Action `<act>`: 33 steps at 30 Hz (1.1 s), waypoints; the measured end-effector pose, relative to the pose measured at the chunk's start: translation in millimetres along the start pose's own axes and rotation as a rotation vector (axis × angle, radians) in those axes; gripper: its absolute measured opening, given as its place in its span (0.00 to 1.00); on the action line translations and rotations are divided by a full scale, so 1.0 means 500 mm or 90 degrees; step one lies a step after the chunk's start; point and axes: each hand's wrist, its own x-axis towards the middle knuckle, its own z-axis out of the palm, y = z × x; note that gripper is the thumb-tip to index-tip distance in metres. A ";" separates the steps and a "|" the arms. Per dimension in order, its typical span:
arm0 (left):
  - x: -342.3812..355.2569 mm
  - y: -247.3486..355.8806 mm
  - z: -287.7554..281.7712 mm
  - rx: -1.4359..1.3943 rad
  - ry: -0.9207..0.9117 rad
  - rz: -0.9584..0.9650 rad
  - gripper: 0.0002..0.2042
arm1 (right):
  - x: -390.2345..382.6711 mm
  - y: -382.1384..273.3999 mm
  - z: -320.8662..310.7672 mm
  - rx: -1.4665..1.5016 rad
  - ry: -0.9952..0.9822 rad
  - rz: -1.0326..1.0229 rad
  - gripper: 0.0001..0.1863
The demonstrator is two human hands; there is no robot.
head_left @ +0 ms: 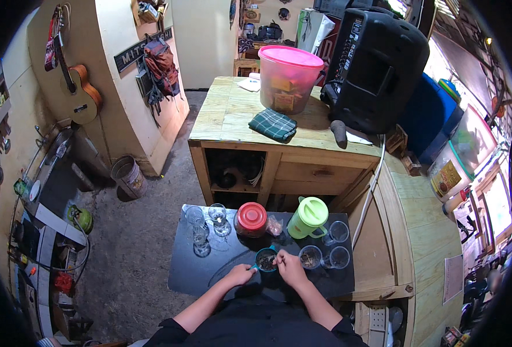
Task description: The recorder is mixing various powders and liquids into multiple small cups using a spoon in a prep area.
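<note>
Left hand (242,273) grips the handle of the teal bowl (265,259) at the black table's (186,272) near side; right hand (291,268) has fingertips drawn together at its rim, any held item indeterminable. Jar (251,217), packet (275,225) and pitcher (308,216) sit beyond, a cup (310,258) just right. The wall sign (130,58) bears pale lettering.

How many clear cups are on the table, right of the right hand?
3: one cup beside the right hand, a second cup near the right edge of the table, a third cup nearer the person.
</note>
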 end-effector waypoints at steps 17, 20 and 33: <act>0.001 -0.001 -0.003 -0.007 -0.021 0.003 0.18 | 0.007 0.047 0.034 0.315 0.216 0.205 0.09; -0.007 0.010 -0.007 -0.023 -0.023 -0.003 0.18 | 0.015 0.003 0.022 0.161 0.182 0.166 0.08; 0.003 -0.003 -0.003 0.019 -0.019 0.010 0.19 | 0.007 0.013 0.030 0.154 0.154 0.102 0.05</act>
